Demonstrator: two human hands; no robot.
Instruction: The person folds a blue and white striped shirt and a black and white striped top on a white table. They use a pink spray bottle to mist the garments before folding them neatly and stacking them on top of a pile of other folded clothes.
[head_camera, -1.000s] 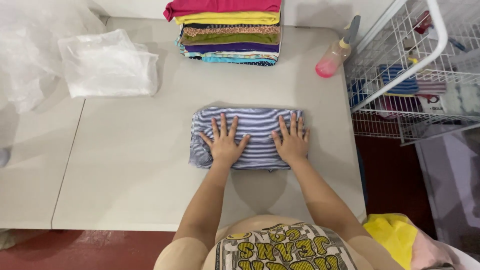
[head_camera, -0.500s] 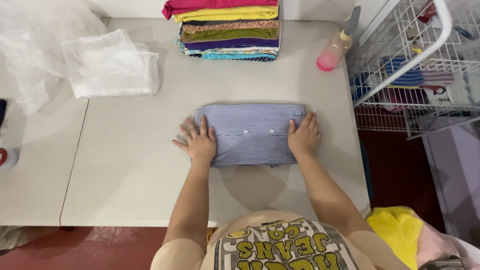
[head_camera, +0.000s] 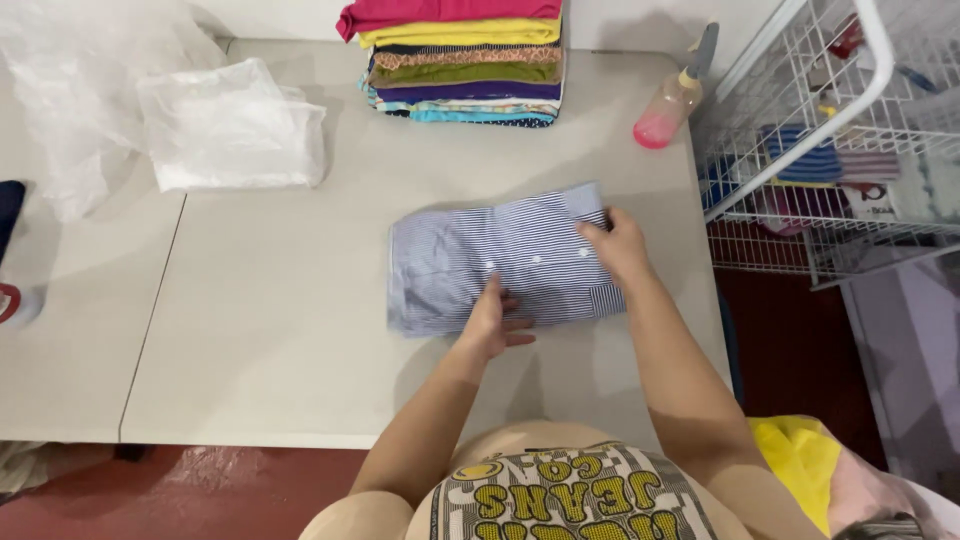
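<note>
On table (head_camera: 280, 330), hands shifted; striped shirt (head_camera: 500, 262) now askew.

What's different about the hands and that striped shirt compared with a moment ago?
The folded striped shirt now lies buttons up and slightly askew. The left hand moved from pressing flat on it to its near edge; the right hand shifted to its right end. The stack of folded clothes, spray bottle and plastic bags stayed put.
</note>
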